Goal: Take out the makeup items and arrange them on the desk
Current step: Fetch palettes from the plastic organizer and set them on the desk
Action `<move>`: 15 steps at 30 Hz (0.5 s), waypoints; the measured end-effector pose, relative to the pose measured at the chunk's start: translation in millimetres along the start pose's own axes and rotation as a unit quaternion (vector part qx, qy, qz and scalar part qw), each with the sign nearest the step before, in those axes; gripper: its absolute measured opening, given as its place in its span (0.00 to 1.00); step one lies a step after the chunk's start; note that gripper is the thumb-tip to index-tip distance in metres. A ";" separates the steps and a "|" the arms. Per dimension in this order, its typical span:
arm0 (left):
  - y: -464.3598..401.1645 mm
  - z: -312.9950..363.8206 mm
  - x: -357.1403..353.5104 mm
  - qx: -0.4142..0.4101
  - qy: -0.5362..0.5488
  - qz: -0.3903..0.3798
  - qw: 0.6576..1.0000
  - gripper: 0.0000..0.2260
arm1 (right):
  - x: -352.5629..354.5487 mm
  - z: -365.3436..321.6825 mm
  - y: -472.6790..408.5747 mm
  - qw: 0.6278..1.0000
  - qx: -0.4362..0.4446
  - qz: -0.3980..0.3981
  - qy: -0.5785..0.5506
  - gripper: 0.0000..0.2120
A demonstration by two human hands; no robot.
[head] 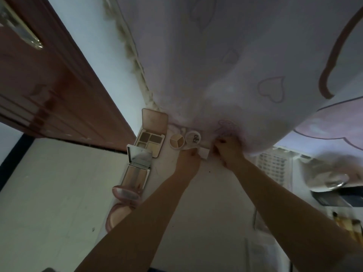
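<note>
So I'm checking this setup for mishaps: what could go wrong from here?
1. The small white item, pinched between the left hand and right hand, could slip and knock the open round palette just beside it.
2. The open pink compact sits at the desk edge; the left forearm passes close and could nudge it off.
3. Dim light makes placement harder to judge.

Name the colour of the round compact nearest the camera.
Pink, in the head view: the round compact.

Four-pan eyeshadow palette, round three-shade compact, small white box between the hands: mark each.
four-pan eyeshadow palette (149, 142), head view, on the pans.
round three-shade compact (176, 141), head view, pan centre.
small white box (204, 153), head view, top face.
</note>
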State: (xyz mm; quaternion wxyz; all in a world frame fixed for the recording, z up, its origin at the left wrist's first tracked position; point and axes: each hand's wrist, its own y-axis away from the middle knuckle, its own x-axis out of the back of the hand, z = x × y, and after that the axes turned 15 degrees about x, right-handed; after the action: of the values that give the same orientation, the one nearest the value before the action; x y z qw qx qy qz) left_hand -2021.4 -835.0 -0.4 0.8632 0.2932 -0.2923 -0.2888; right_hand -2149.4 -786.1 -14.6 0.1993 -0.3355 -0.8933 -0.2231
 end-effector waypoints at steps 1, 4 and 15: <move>-1.3 0.0 0.8 -0.008 -0.008 0.006 1.000 0.09 | -2.0 -0.7 -1.7 1.000 0.004 -0.003 0.021 0.16; -1.0 2.6 2.8 -0.019 -0.042 -0.003 0.999 0.10 | 0.2 -5.1 0.1 0.998 0.016 0.002 0.053 0.16; 39.5 -25.1 -22.5 -0.010 -0.087 -0.033 0.996 0.11 | 54.1 15.3 46.5 0.826 0.191 -0.188 0.496 0.23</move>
State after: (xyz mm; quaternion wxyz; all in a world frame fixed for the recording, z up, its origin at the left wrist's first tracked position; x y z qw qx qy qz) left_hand -2006.5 -785.3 2.3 0.8275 0.2672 -0.3539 -0.3444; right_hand -2158.1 -718.9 12.5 0.6302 0.0395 -0.7443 -0.2175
